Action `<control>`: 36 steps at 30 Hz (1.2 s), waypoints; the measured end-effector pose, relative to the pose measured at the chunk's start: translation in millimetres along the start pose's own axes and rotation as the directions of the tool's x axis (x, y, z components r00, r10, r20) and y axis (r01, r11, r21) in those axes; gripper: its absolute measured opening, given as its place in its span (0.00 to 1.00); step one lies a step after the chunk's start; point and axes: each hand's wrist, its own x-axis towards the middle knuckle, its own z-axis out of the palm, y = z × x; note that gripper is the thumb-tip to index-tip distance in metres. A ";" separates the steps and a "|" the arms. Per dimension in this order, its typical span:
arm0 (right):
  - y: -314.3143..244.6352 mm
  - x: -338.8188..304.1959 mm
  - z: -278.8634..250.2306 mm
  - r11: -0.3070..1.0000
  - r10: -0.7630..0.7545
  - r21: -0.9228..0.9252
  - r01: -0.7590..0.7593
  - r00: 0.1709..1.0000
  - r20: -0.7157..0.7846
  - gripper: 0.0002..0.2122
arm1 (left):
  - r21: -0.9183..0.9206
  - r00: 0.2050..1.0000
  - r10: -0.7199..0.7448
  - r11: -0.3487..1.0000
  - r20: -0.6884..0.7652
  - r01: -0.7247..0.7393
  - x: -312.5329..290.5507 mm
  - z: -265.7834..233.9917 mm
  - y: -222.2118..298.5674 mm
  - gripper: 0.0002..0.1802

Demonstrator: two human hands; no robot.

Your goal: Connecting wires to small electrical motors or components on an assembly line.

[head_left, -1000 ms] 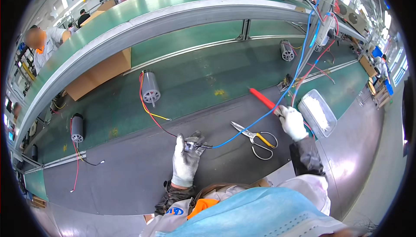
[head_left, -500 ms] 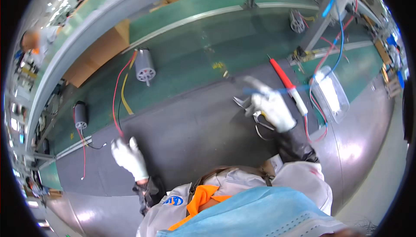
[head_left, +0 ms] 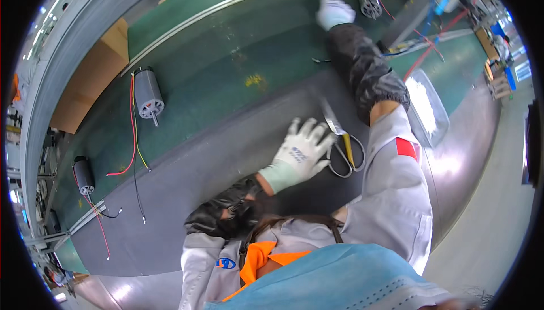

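Note:
My left hand (head_left: 299,152), in a white glove, is held over the dark mat (head_left: 226,168) with its fingers spread. Beside its fingertips lie scissors (head_left: 348,150) with pale loops and a yellow part on the handle. My right hand (head_left: 335,13), also gloved, reaches across the green bench with its fingers stretched out, nothing visible in them. To its right is a grey cylindrical motor (head_left: 370,3) with red and yellow wires; the hand appears apart from it. Another motor (head_left: 149,94) stands at the left, its red, yellow and black wires trailing onto the mat.
A darker motor (head_left: 84,175) with loose wires is at the far left. A clear plastic box (head_left: 426,109) with white contents stands right of my right arm. Behind it rise a metal post (head_left: 416,15) and hanging cables. Brown cardboard (head_left: 96,77) leans at the back left.
My left hand has left the motor's wires and moved right to the scissors. My right hand has let go of the scissors and reached far forward. The view has shifted.

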 end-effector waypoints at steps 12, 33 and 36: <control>379.9 43.3 167.4 0.894 0.383 0.405 -0.189 0.791 -0.477 0.16 | -0.482 0.976 0.155 0.851 -0.152 -0.210 -12.5 14.4 53.2 0.29; 20.1 -274.5 -127.4 0.680 -0.689 0.498 0.539 0.702 0.180 0.34 | -0.539 0.670 -0.334 0.834 -0.663 -0.118 83.1 -63.2 -139.0 0.20; 16.6 -275.8 -147.0 0.737 -0.671 0.447 0.508 0.632 0.387 0.34 | -0.454 0.731 -0.246 0.886 -0.636 -0.096 74.7 -80.8 -127.1 0.20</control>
